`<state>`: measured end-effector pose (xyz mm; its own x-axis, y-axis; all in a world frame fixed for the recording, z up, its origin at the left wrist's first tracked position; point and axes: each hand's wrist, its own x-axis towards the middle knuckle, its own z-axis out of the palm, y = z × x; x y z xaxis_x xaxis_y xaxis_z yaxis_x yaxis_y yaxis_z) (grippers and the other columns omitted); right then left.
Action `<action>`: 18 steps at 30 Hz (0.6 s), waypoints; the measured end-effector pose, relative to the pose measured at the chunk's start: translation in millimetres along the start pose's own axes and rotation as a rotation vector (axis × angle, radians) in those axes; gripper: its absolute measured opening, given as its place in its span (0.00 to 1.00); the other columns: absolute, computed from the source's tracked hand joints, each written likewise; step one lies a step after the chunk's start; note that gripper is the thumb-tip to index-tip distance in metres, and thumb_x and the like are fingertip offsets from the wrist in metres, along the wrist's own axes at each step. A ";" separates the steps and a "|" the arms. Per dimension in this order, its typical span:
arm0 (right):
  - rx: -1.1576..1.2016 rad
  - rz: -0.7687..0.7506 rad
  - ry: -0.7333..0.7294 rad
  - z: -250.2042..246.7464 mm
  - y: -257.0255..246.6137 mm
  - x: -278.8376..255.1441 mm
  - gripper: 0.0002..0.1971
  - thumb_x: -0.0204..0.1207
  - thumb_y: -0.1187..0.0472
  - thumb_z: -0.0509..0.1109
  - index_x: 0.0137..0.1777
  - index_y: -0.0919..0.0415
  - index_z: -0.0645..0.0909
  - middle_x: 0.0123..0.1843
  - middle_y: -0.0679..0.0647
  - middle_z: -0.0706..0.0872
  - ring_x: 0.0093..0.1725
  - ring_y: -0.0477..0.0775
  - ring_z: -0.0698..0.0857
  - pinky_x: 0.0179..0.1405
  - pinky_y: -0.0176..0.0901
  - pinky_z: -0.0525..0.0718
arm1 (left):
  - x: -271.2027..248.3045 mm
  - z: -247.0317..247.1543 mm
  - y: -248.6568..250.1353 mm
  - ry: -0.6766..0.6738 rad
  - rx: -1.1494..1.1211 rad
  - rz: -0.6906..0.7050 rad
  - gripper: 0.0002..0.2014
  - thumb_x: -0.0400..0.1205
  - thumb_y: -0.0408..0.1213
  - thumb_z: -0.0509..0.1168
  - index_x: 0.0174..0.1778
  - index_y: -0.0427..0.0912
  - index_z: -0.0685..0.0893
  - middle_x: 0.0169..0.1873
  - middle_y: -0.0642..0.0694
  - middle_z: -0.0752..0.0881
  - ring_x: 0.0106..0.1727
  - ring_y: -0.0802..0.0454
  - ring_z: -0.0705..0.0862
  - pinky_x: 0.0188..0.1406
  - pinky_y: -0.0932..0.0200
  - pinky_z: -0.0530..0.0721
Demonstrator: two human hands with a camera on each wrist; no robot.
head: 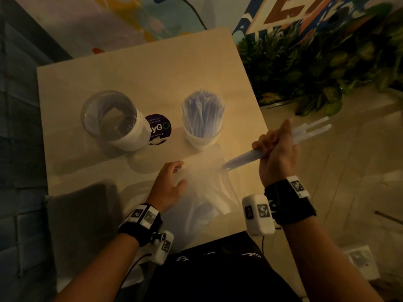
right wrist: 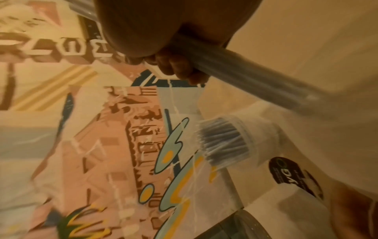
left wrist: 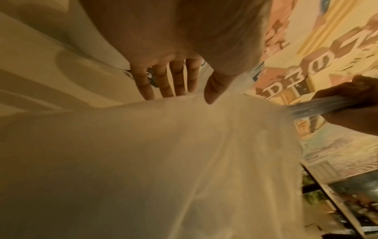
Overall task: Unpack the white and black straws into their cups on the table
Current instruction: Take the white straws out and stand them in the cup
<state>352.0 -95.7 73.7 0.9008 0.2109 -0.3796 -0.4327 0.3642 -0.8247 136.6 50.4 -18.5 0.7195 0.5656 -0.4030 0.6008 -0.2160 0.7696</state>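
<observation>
Right hand [head: 275, 152] at right of frame fisted around bundle of translucent white plastic straws [head: 242, 157], left hand [head: 168, 185] lower centre, fingers spread flat on clear plastic wrapper [head: 196, 192], white cup full of white straws [head: 202, 118] above between them, pale square table [head: 139, 68]

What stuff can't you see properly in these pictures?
- Black straws: none plainly seen; the dim head view hides what the left cup holds.
- Bag: its contents are hidden by hazy plastic in head and left wrist views.
- Sticker: words partly covered by the left cup, head view.
- Bundle: too blurred to count in the right hand, all views.
</observation>
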 end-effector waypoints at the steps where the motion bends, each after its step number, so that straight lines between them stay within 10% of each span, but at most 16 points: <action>1: -0.016 -0.060 -0.015 4.1 -11.1 -3.3 0.24 0.85 0.49 0.63 0.28 0.55 0.65 0.22 0.51 0.64 0.25 0.53 0.63 0.28 0.45 0.69 | -0.6 -0.8 4.2 0.028 -0.008 0.040 0.24 0.78 0.31 0.69 0.71 0.43 0.75 0.62 0.50 0.78 0.62 0.56 0.77 0.61 0.62 0.73; 5: -0.069 -0.282 -0.138 24.7 -54.6 -19.4 0.22 0.79 0.45 0.64 0.27 0.54 0.67 0.20 0.49 0.67 0.21 0.53 0.66 0.25 0.45 0.69 | -2.4 -4.5 36.7 0.073 -0.170 0.071 0.18 0.78 0.39 0.67 0.64 0.44 0.81 0.56 0.53 0.85 0.56 0.62 0.83 0.55 0.72 0.77; 9: 0.047 -0.283 -0.323 48.9 -74.0 -38.9 0.23 0.79 0.47 0.62 0.29 0.57 0.58 0.20 0.51 0.62 0.19 0.52 0.62 0.24 0.45 0.63 | -5.5 1.7 80.6 -0.117 -0.821 -0.213 0.16 0.86 0.45 0.61 0.59 0.35 0.83 0.48 0.38 0.89 0.52 0.45 0.88 0.59 0.48 0.85; 12: 0.037 -0.222 -0.455 62.4 -63.6 -55.2 0.21 0.80 0.49 0.63 0.32 0.59 0.62 0.21 0.51 0.64 0.20 0.53 0.62 0.24 0.43 0.66 | -8.2 9.2 95.5 -0.248 -1.264 -0.464 0.27 0.87 0.54 0.56 0.64 0.31 0.79 0.51 0.30 0.87 0.55 0.36 0.87 0.64 0.39 0.83; 18: -0.147 -0.136 -0.515 66.3 -24.6 -74.5 0.17 0.84 0.57 0.63 0.31 0.50 0.76 0.24 0.49 0.74 0.23 0.51 0.72 0.27 0.48 0.75 | -6.3 12.5 95.1 -0.320 -1.475 -0.498 0.33 0.88 0.59 0.47 0.75 0.33 0.74 0.67 0.31 0.82 0.64 0.37 0.85 0.63 0.42 0.83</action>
<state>293.1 -60.2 150.0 0.7986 0.6005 -0.0418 -0.2709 0.2965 -0.9158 193.6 16.3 51.0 0.7170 0.1166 -0.6873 0.0752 0.9672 0.2426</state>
